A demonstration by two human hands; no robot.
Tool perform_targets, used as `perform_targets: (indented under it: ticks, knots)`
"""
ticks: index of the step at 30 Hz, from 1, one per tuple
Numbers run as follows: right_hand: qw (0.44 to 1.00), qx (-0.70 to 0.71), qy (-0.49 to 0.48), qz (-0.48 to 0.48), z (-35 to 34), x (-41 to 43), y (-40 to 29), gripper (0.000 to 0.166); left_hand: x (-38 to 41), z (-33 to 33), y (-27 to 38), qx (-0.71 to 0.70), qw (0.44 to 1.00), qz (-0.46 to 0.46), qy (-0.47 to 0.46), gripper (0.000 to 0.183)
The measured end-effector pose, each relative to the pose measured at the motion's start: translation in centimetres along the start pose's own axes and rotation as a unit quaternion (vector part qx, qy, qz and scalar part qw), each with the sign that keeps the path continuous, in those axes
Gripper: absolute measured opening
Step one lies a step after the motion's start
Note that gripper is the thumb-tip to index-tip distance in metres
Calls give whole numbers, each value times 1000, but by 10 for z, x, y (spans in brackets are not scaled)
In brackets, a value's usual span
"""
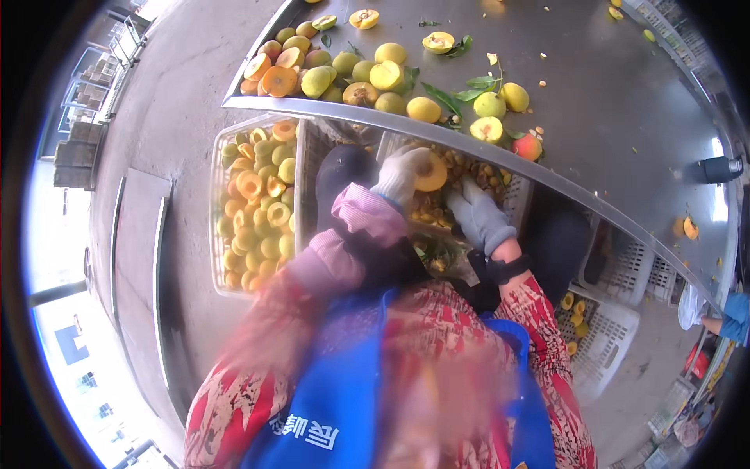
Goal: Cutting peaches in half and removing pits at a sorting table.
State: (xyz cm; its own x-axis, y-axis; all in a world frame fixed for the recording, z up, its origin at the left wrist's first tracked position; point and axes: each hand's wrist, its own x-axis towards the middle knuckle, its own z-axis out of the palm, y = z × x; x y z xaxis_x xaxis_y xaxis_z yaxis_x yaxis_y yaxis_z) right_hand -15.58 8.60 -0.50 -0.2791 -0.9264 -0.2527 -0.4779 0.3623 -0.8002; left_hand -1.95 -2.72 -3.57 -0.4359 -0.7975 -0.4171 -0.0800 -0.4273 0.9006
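Note:
My left hand (401, 176), in a pale work glove below a pink cuff, holds a halved yellow peach (432, 173) with its cut face up. Close to its right, my right hand (477, 214), in a grey-white glove, reaches over a crate of peach stones and scraps (430, 211); its fingertips are partly hidden, and whether they grip something is unclear. Whole and halved peaches (363, 73) lie heaped at the near left corner of the metal table (597, 105). A plastic crate (215, 205) at the left holds many pitted peach halves (252, 217).
The table's raised metal edge (375, 117) runs just beyond my hands. White perforated crates (609, 334) stand on the floor at the right, one with a few peach halves. Another person's arm (732, 322) shows at the far right. A black cylindrical object (718, 170) rests at the table's far side.

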Motion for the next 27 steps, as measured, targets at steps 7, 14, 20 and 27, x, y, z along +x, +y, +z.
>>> perform_targets:
  ticks: [7,14,20,27]
  knots:
    - [991,117,64,27,37,-50,-8,28,-43,28,14,-333,936,-116,-19,29]
    - [985,164,48,7,47,-44,-4,28,-48,28,24,-390,912,-127,17,29]
    - [990,132,45,36,37,-33,-22,32,-33,28,5,-408,911,-61,1,30]
    - [986,142,62,65,43,-20,-24,36,-25,25,-4,-207,978,9,13,25]
